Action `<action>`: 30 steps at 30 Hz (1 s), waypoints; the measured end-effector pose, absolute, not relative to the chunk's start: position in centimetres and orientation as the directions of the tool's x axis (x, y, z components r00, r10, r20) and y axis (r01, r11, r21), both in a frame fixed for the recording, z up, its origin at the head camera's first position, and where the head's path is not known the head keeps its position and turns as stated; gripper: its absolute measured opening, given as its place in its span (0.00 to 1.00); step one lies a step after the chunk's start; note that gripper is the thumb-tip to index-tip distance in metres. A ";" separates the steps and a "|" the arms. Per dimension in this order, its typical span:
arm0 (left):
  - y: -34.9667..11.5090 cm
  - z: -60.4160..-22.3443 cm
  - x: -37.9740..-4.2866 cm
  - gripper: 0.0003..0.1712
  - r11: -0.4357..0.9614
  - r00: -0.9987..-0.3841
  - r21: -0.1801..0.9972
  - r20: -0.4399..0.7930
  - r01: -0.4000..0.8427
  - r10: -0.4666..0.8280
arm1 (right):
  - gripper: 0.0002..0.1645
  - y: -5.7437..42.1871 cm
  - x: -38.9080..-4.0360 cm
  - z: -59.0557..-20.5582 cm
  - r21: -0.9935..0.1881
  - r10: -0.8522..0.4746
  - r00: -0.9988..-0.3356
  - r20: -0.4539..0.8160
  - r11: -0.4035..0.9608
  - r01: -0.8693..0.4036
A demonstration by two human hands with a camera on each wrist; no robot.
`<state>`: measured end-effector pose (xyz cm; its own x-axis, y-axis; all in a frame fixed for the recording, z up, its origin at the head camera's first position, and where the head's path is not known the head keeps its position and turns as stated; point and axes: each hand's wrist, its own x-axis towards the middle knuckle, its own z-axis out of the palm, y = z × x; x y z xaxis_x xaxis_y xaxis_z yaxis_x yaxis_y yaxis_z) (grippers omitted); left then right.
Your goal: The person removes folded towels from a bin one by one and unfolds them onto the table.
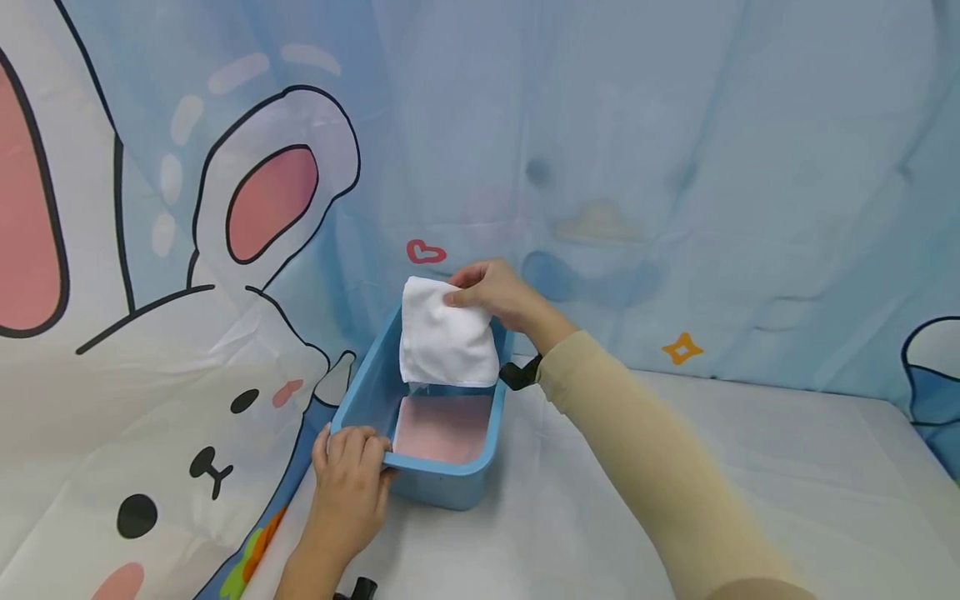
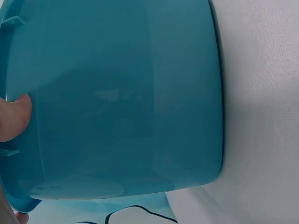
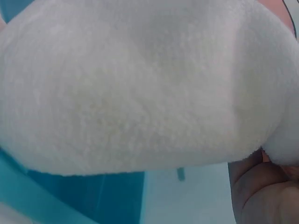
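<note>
A long blue plastic bin (image 1: pixel 442 490) stands on the white surface. My left hand (image 1: pixel 352 479) grips its near left corner, fingers over the rim; the left wrist view shows the thumb (image 2: pixel 16 119) against the bin's outer wall (image 2: pixel 121 93). Over the far part of the bin, my right hand (image 1: pixel 498 292) pinches the top edge of a folded white cloth (image 1: pixel 447 342). That fluffy cloth (image 3: pixel 131 93) fills most of the right wrist view. Inside the bin's near end lies a flat pink piece (image 1: pixel 442 429), whose kind I cannot tell. The cloth hides the bin's far interior.
A blue curtain (image 1: pixel 637 167) with printed cartoon figures hangs behind the bin, and a printed rabbit (image 1: pixel 187 417) covers the left side. The white surface (image 1: pixel 600 500) extends right of the bin. Black wrist-camera mounts (image 1: pixel 519 373) show near the wrists.
</note>
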<state>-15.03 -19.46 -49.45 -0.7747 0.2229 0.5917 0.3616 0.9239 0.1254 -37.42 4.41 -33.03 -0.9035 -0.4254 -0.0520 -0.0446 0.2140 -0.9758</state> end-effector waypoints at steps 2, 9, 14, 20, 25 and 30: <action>-19.5 -49.4 -15.1 0.24 0.924 -0.779 0.129 0.588 0.359 0.220 | 0.10 5.1 -37.3 -32.7 -0.978 -0.425 -0.904 -0.044 0.205 -0.049; -19.4 -49.4 -15.4 0.24 0.924 -0.792 0.140 0.570 0.355 0.218 | 0.09 8.1 -36.1 -31.2 -0.986 -0.400 -0.916 -0.026 0.161 -0.042; -19.3 -49.5 -15.8 0.23 0.917 -0.775 0.139 0.589 0.375 0.228 | 0.07 10.5 -35.3 -30.2 -0.994 -0.399 -0.917 0.010 0.098 -0.053; -19.0 -49.6 -16.2 0.23 0.911 -0.762 0.144 0.606 0.386 0.227 | 0.08 13.8 -33.9 -29.4 -0.997 -0.403 -0.915 0.039 0.048 -0.064; -18.9 -49.7 -16.4 0.22 0.915 -0.774 0.145 0.592 0.376 0.224 | 0.07 16.8 -32.3 -29.6 -0.997 -0.376 -0.925 0.046 0.037 -0.064; -18.8 -49.7 -16.3 0.21 0.918 -0.785 0.151 0.580 0.367 0.219 | 0.07 19.8 -30.6 -29.9 -0.998 -0.368 -0.928 0.061 0.011 -0.069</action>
